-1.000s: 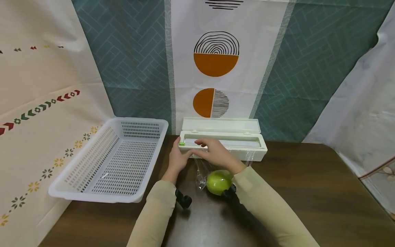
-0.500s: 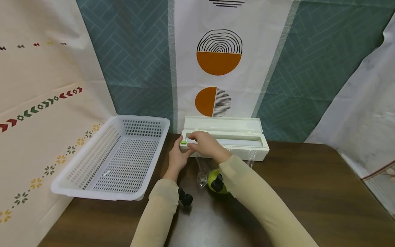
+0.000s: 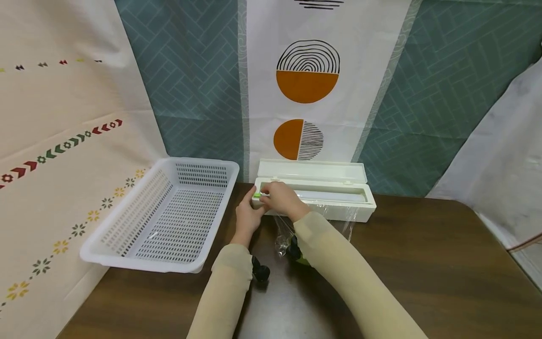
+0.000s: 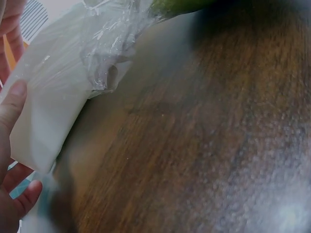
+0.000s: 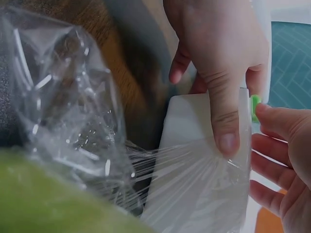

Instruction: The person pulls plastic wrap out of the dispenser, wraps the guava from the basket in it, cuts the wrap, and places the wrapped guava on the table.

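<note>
A white cling film dispenser (image 3: 334, 210) stands with its lid raised at the back of the table, a film roll (image 3: 330, 195) inside. My left hand (image 3: 247, 217) grips its left end, thumb pressed on the front wall over the film. At that corner, my right hand (image 3: 282, 199) has its thumb against the small green slide cutter (image 5: 255, 107), other fingers bent along the box edge. Cling film (image 5: 73, 111) stretches from the front wall to a green round fruit (image 5: 53, 199), mostly hidden by the right sleeve in the head view.
A white perforated plastic basket (image 3: 230, 188) stands to the left on the brown wooden table (image 3: 423, 263). Patterned cloth (image 3: 203, 70) hangs right behind the dispenser. A black wrist camera (image 3: 260, 272) sits on the left wrist.
My right hand has moved left to the slide cutter, and its forearm now covers most of the fruit. The left hand keeps its hold. The head view has shifted slightly.
</note>
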A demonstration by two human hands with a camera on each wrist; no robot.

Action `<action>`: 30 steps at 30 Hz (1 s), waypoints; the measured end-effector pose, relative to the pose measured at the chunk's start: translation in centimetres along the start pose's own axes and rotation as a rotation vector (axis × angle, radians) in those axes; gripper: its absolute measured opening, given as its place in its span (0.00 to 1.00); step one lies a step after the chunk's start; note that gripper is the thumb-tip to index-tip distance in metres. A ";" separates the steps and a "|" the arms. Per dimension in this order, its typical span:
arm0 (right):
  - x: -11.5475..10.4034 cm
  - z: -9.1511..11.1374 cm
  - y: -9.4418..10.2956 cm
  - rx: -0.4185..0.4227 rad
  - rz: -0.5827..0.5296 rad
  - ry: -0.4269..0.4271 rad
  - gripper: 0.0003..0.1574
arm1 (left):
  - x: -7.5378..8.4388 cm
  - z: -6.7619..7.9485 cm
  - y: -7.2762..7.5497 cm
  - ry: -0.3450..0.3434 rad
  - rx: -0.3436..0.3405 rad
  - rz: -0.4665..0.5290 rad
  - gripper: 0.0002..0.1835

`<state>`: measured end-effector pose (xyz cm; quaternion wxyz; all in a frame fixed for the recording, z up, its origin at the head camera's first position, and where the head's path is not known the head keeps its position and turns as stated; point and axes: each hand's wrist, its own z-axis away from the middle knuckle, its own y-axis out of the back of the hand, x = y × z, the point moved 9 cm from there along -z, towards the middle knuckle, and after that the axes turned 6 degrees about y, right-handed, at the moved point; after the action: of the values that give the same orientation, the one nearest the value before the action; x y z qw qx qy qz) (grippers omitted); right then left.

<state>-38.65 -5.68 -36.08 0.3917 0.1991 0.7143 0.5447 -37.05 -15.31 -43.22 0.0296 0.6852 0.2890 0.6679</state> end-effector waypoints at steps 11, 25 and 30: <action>-0.2 -0.5 -0.1 0.037 0.062 0.026 0.13 | -0.1 0.1 -0.2 0.007 0.000 -0.004 0.37; -0.2 -0.3 0.4 0.035 0.090 0.048 0.11 | 0.1 0.2 0.2 -0.006 0.023 0.005 0.39; -0.1 -0.3 0.2 0.010 0.085 0.056 0.11 | 0.2 0.2 0.4 -0.025 0.025 0.018 0.39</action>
<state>-38.85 -5.86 -35.79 0.3472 0.2159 0.7185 0.5627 -36.77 -15.49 -42.94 0.0187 0.6964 0.2907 0.6559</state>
